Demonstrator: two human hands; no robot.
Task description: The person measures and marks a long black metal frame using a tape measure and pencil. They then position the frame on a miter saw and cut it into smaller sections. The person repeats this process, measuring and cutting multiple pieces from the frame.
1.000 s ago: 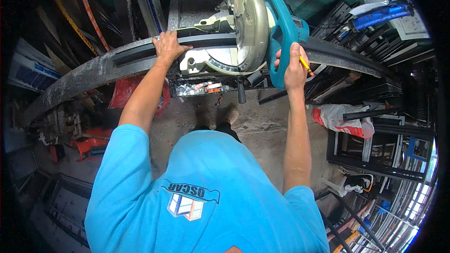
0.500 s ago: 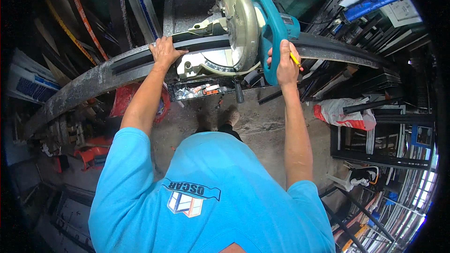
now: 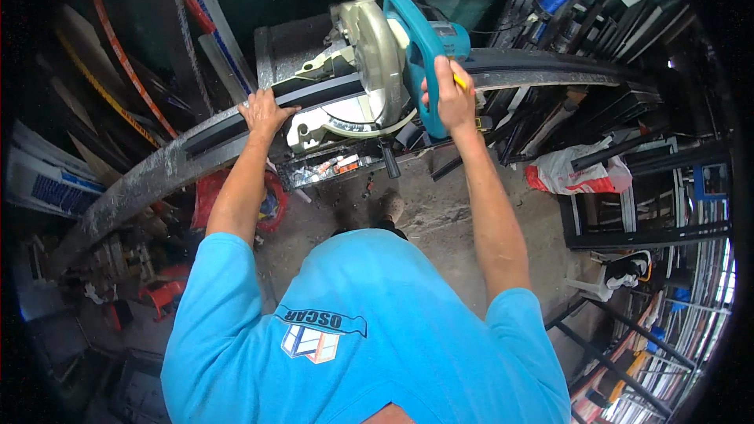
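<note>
A mitre saw with a teal handle (image 3: pixel 419 67) and a cream blade guard (image 3: pixel 378 59) stands on the bench in front of me. My right hand (image 3: pixel 454 100) is closed round that handle. A yellow pencil (image 3: pixel 460 82) sticks out from between its fingers. Left of the blade, my left hand (image 3: pixel 265 112) presses down on a long dark profile (image 3: pixel 224 135), with the fingers over its far side and the thumb pointing toward the saw. The profile lies along the saw's fence and reaches the blade guard. The guard hides the blade's contact with it.
Long strips and profiles (image 3: pixel 129 63) lean at the far left. More dark profiles (image 3: pixel 550 114) are stacked right of the saw. A red and white bag (image 3: pixel 577 169) lies on frames at the right. A black lever (image 3: pixel 390 159) juts from the saw's front.
The view has turned a little, so the saw and both hands appear shifted left. Each hand keeps its hold, and less of the pencil shows.
</note>
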